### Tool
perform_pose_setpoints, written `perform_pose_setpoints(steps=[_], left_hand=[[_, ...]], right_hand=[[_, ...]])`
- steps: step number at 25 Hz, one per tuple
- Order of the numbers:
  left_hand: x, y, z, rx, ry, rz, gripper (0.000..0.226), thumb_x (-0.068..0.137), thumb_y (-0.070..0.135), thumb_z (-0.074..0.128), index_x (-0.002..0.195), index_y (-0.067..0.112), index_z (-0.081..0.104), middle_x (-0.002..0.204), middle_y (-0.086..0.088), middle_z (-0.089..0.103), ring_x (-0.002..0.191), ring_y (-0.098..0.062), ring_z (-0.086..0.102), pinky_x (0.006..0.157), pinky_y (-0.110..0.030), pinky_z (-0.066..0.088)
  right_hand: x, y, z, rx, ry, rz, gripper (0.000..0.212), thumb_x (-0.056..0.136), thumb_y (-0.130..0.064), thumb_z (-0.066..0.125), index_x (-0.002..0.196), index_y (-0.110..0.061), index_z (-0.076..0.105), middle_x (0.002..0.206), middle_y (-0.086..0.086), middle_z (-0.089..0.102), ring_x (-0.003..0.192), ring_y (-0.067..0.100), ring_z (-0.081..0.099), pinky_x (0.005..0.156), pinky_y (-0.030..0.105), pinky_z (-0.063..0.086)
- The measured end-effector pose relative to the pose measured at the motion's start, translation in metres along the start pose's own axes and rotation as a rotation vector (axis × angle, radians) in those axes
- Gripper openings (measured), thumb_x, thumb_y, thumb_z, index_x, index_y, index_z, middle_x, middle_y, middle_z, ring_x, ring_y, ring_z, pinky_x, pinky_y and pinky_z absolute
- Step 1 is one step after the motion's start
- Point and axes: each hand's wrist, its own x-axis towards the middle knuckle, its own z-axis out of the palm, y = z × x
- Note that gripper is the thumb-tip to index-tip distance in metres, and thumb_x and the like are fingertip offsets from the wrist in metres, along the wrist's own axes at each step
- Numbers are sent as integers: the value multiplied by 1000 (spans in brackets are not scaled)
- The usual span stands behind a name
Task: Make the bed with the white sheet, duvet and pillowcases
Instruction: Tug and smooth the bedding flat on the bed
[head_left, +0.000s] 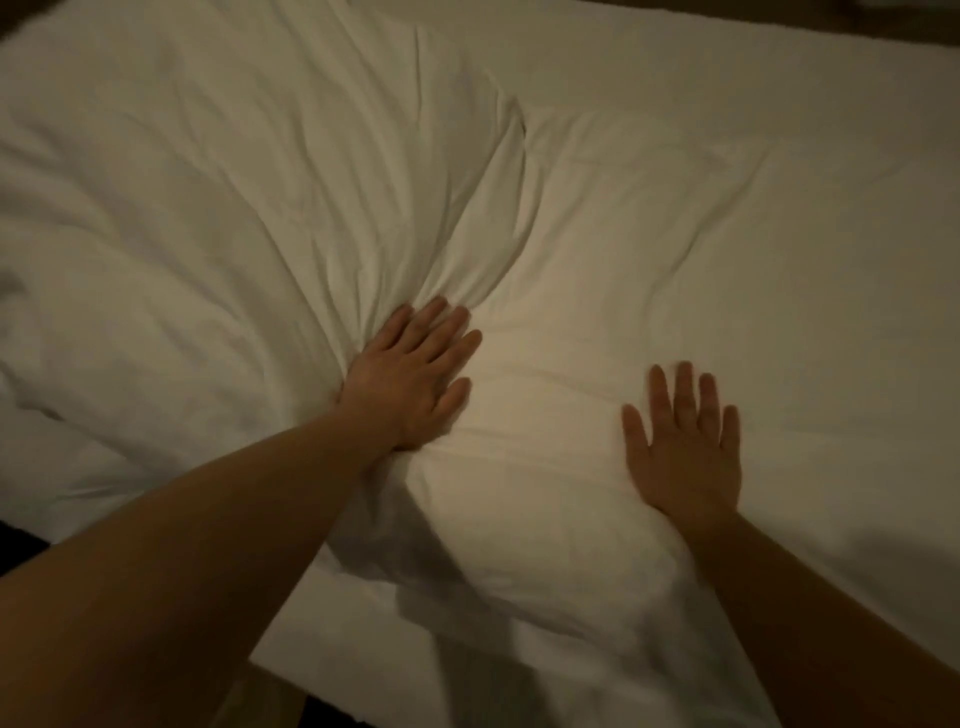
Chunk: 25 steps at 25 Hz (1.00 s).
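Pressing flat, we spread both palms on the white duvet (571, 249), which lies rumpled across the bed over the sheet (857, 130). Our left hand (410, 379) bears into a gathered ridge of folds, fingers straight; our right hand (685, 441) rests open nearby, neither grip holding cloth. It looks soft, light and puffy, likely to bunch; we judge its edges the best hold.
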Motion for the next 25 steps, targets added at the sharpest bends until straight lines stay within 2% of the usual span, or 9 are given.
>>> perform_pose_setpoints(steps=[3,7,9,12,14,17,20,23,25], left_hand=[[-8,-12,-1,9,24,8,58,100,48,36,152,23,42,163,-2,30,153,-24,17,123,-48,13],[-15,-32,-5,13,-2,37,60,101,49,24,156,25,33,166,0,20,155,-23,7,124,-45,6],[-24,-58,-3,21,42,93,60,102,48,24,156,25,34,166,-1,21,154,-24,10,124,-46,7],[-28,-110,-9,61,78,98,60,101,51,27,156,27,34,166,0,21,154,-24,13,123,-47,8],[-16,-149,-24,70,97,43,64,98,56,23,156,29,33,165,1,22,153,-24,16,122,-47,8],[0,-200,-45,17,104,-52,69,95,60,14,157,32,27,166,2,19,154,-24,12,121,-47,6],[3,-218,-44,-12,106,-70,64,99,55,11,158,35,21,167,6,14,154,-24,7,122,-46,4],[12,-223,-42,-48,63,-50,60,102,49,7,159,35,14,168,8,7,155,-22,-1,123,-45,-2],[29,-231,-43,-32,86,-11,60,101,52,12,159,34,18,168,6,10,155,-23,2,123,-46,-2]], right_hand=[[-30,-71,-3,136,17,133,86,86,-67,-8,161,-27,1,168,8,-4,154,31,-3,122,57,3],[-82,-194,7,195,66,-233,69,98,-59,5,161,-29,7,168,2,1,155,25,1,123,53,5],[-82,-201,13,174,101,-246,64,102,-57,10,161,-31,7,168,-3,4,155,20,2,124,49,8],[-71,-199,18,150,40,-6,66,101,-60,5,159,-32,-6,168,-5,-6,154,19,-7,124,48,2],[-57,-222,2,248,-30,86,65,101,-60,5,158,-32,-12,167,-5,-16,154,22,-13,123,53,-3],[-37,-298,-35,346,33,-89,64,100,-60,5,156,-37,-16,165,-7,-22,153,20,-16,123,54,-3],[-19,-372,-58,266,145,-245,67,94,-54,-6,158,-34,-9,167,-7,-15,153,20,-16,121,54,-2],[-1,-392,-66,174,147,-269,73,89,-46,-11,160,-28,-4,168,-6,-11,153,17,-14,123,52,1],[14,-377,-68,187,185,-218,71,92,-50,-10,160,-29,-3,167,-6,-11,153,14,-14,124,47,-4]])
